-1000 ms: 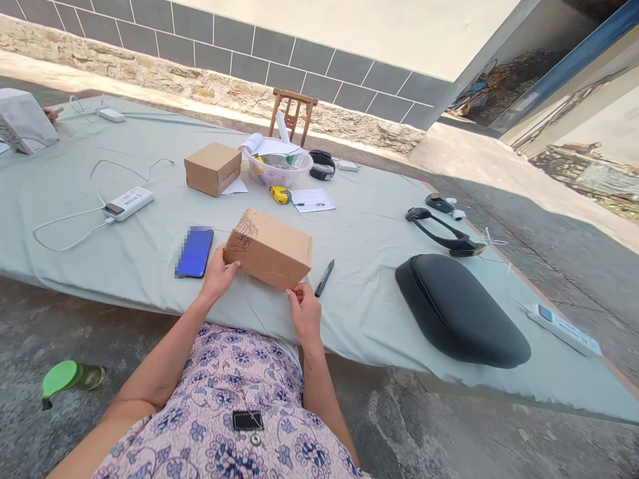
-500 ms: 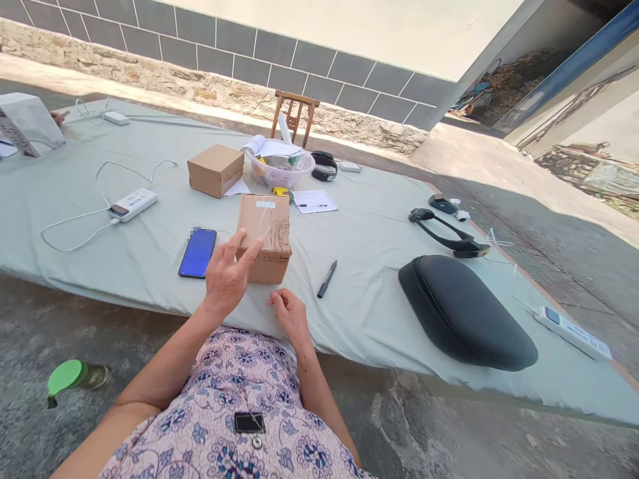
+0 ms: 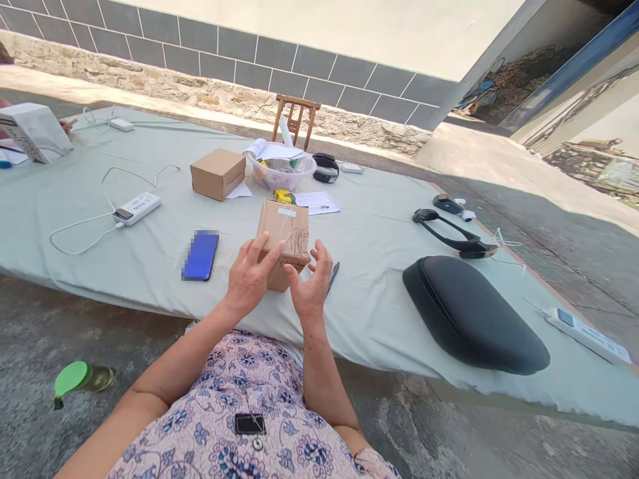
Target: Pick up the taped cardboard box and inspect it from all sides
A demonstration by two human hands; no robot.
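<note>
A small cardboard box (image 3: 283, 233) with dark scrawled lines on its right part and a pale printed patch near its far edge stands at the table's near side. My left hand (image 3: 249, 276) rests on its left and top with the fingers spread. Close to the box's near right corner, my right hand (image 3: 311, 283) is raised with thumb and fingers apart; whether it touches the cardboard I cannot tell. A black pen (image 3: 333, 276) lies behind that hand, partly covered. Left of the box is a phone (image 3: 200, 255) with a blue screen.
Beyond are another cardboard box (image 3: 217, 174), a plastic basket (image 3: 283, 178) with papers, and a yellow tape measure (image 3: 284, 195). A power strip (image 3: 137, 209) with cables lies left. On the right sit a black cushion-like object (image 3: 474, 316) and a black headset-like band (image 3: 449, 233). Another person's hand (image 3: 66, 125) shows far left.
The box has shifted right, towards the pen, with my left hand on it. My right hand has risen from the table edge to the box's right side and its fingers have opened.
</note>
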